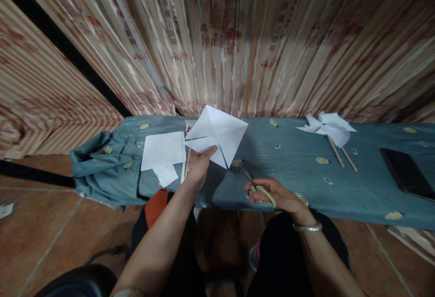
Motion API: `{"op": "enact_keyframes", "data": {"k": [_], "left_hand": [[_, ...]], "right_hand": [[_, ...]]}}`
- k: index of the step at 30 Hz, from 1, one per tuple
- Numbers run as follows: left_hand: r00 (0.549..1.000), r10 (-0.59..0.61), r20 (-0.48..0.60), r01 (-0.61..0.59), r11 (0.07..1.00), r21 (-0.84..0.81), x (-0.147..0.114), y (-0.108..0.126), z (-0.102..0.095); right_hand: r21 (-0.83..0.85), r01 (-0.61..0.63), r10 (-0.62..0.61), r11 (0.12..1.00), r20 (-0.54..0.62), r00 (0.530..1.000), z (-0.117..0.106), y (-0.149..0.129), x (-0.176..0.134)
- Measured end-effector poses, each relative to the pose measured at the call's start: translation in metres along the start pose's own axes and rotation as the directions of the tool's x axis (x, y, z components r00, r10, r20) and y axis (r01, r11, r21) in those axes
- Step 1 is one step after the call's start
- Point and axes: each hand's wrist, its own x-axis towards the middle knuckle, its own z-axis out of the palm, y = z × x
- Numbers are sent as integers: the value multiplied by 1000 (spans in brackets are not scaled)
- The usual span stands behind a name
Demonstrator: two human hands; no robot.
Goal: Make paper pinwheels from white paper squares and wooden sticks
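My left hand (201, 161) pinches a white square sheet of paper (229, 129) by one corner section, thumb on top. Creases cross the sheet, and slits run inward from two of its corners, either side of the held part. In my right hand (272, 193) is a pair of scissors (263, 194) with pale green handles, my fingers around the loops. The metal blades point up and left toward the paper, apart from it, just below and right of its lower corner.
A stack of white paper (163, 150) lies left on the teal cloth (278, 152), with a small paper piece (166, 175) below. White paper pinwheels (326, 127) on wooden sticks lie right, then a black phone (408, 172). A pleated curtain (238, 43) hangs behind.
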Motion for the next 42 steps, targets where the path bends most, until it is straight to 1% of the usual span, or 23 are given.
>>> {"op": "enact_keyframes", "data": {"k": [2,3,4,6,7,8,9,10,11,14,19,21,25,28,30,33,35,36,38,40,42], "left_hand": [[998,66,11,-66,998,25,-1,1,0],[996,86,22,-87,995,42,-1,1,0],[995,87,42,-90,994,64,-2,1,-1],[992,84,90,-95,988,124,-3,0,-2],[990,77,118,-95,982,161,-4,-1,-2],[987,61,146,-89,976,198,-5,-2,-3],[984,39,172,-80,969,235,-6,-2,-4],[979,16,201,-71,960,272,-7,-3,-4],[973,-15,230,-59,949,309,-8,-3,-4],[952,-107,287,-21,912,410,-14,0,0],[936,-196,292,21,861,508,-22,2,5],[932,-228,282,41,838,544,-23,0,4],[934,-273,229,99,816,570,-24,-6,0],[934,-295,203,160,850,503,-24,-7,1],[915,-330,230,221,891,398,-25,-6,5],[880,-350,320,315,936,157,-28,-3,12],[874,-327,358,340,940,30,-31,-1,15],[871,-318,375,346,938,-9,-32,0,16],[853,-314,416,366,929,-50,-34,0,16],[834,-313,454,377,924,-56,-36,-2,17],[842,-303,446,356,934,-37,-38,-5,18]], "right_hand": [[5,35,-34,999,-87,996,-7,4,-2],[14,71,-68,997,-160,985,-11,6,-2],[26,117,-107,993,-248,963,-14,8,-1],[47,214,-174,976,-427,887,-21,10,0],[58,257,-195,965,-497,845,-24,10,0],[75,296,-208,952,-548,810,-26,10,0],[101,328,-214,939,-577,788,-28,9,0],[131,355,-215,926,-590,778,-30,8,0],[163,374,-213,913,-591,778,-31,7,0],[226,402,-210,887,-577,789,-32,3,2],[209,387,-193,898,-603,774,-33,1,9],[211,359,-177,909,-585,791,-32,1,11],[238,291,-131,927,-519,844,-28,0,11],[248,288,-128,925,-511,850,-26,0,12],[256,305,-130,917,-531,837,-24,1,14],[297,360,-117,884,-605,788,-21,2,22],[342,409,-94,846,-659,746,-18,3,29],[367,435,-82,822,-681,728,-16,2,32],[407,479,-61,778,-709,703,-12,2,38],[429,500,-44,752,-725,688,-8,2,42],[425,499,-43,756,-728,685,-4,3,45]]}}
